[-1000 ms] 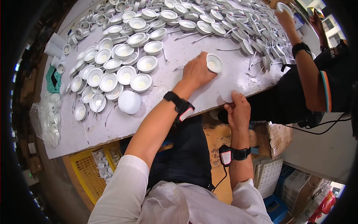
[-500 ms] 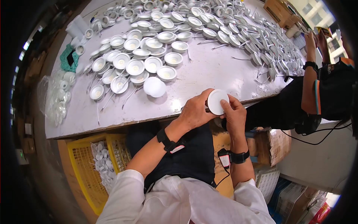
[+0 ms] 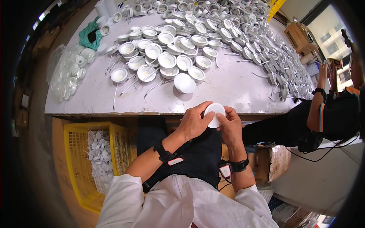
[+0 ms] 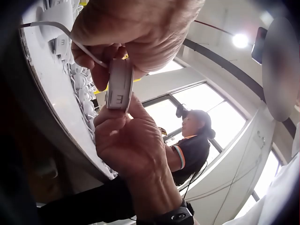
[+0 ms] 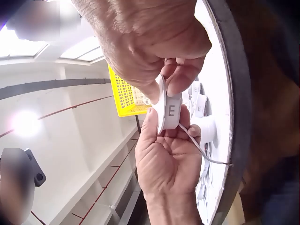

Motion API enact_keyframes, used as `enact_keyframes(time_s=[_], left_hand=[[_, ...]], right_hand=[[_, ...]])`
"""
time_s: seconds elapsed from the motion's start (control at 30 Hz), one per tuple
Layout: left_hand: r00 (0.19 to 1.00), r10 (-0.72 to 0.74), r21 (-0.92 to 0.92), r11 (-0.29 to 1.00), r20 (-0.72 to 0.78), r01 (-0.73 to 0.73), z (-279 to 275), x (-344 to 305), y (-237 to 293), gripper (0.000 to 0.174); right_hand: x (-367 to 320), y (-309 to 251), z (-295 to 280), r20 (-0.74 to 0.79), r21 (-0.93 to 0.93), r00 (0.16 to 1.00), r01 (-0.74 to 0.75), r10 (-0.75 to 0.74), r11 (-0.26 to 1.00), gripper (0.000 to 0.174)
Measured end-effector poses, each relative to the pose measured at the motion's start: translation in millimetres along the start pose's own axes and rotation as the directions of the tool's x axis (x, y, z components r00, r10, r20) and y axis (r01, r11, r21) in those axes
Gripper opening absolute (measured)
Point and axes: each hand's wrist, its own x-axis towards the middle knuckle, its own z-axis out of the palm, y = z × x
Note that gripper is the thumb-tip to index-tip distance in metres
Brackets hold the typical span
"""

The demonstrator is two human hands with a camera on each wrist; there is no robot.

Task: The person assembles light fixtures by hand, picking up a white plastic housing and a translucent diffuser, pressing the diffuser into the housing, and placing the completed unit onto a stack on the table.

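Note:
A round white downlight (image 3: 215, 115) is held between both hands just off the table's front edge, its face covered by a flat white disc. My left hand (image 3: 195, 122) grips its left side, thumb at the rim. From the right, my right hand (image 3: 231, 127) pinches it, with the thumb pressing on the disc. In the right wrist view the downlight's side (image 5: 172, 111) carries a letter E, and a thin cable (image 5: 201, 152) trails from its back. The left wrist view shows the disc edge-on against the housing (image 4: 119, 86). Fingers behind the downlight are partly hidden in the head view.
Many downlights with open white bowls (image 3: 167, 60) cover the table (image 3: 235, 100). A pile of white discs (image 3: 184, 83) stands near the front. A yellow basket (image 3: 70, 152) holding white parts sits below left. Another person (image 3: 332, 117) works at the right, and bagged parts (image 3: 66, 72) lie left.
My left hand has brought a downlight from the table back toward my body. The disc in my right hand has met its face, and both hands now hold them together, slightly lower.

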Motion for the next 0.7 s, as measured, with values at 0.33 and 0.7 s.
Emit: enact_keyframes(time_s=[0.33, 0.7], left_hand=[[0.980, 0.147, 0.139, 0.982, -0.131, -0.129, -33.8, -29.7, -13.0, 0.033], [0.715, -0.139, -0.068, 0.990, -0.685, 0.127, -171.9, -147.2, -65.6, 0.034]], right_hand=[[-3.0, 21.2, 33.0, 0.184, 0.013, 0.978, -0.098, 0.094, 0.995, 0.022], [65.6, 24.3, 74.1, -0.078, -0.371, 0.990, 0.084, -0.121, 0.925, 0.032]])
